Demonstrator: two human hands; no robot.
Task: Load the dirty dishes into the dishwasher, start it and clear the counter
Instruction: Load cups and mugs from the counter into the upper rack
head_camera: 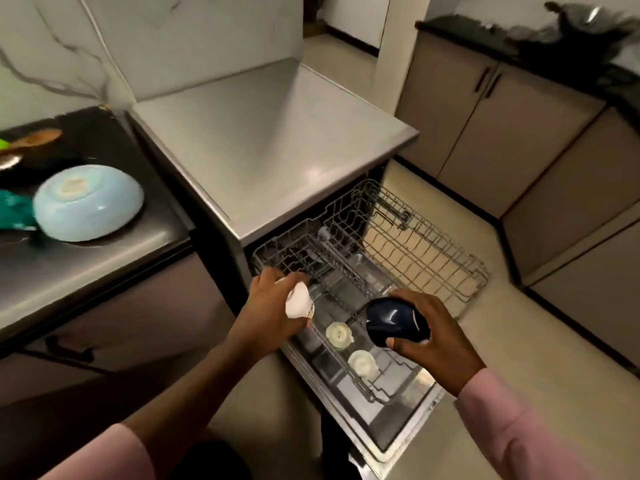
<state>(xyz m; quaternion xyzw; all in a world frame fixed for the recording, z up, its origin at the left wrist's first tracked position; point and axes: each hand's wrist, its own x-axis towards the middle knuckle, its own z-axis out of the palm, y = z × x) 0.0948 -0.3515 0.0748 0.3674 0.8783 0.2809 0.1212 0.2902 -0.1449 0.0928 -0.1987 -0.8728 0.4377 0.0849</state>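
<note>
With my left hand wrapped around a white cup and my right hand curled on a dark blue bowl above the pulled-out rack, either could slip and chip.

The left hand covers most of the white cup, so its mouth and handle cannot be told. The right hand hides the far side of the dark blue bowl. At nine o'clock the frame edge cuts off a green item, a teal object and a wooden spoon. At one o'clock, things on the black counter are a blur. The print on the label of a round white piece in the lower rack is too small to read.
</note>
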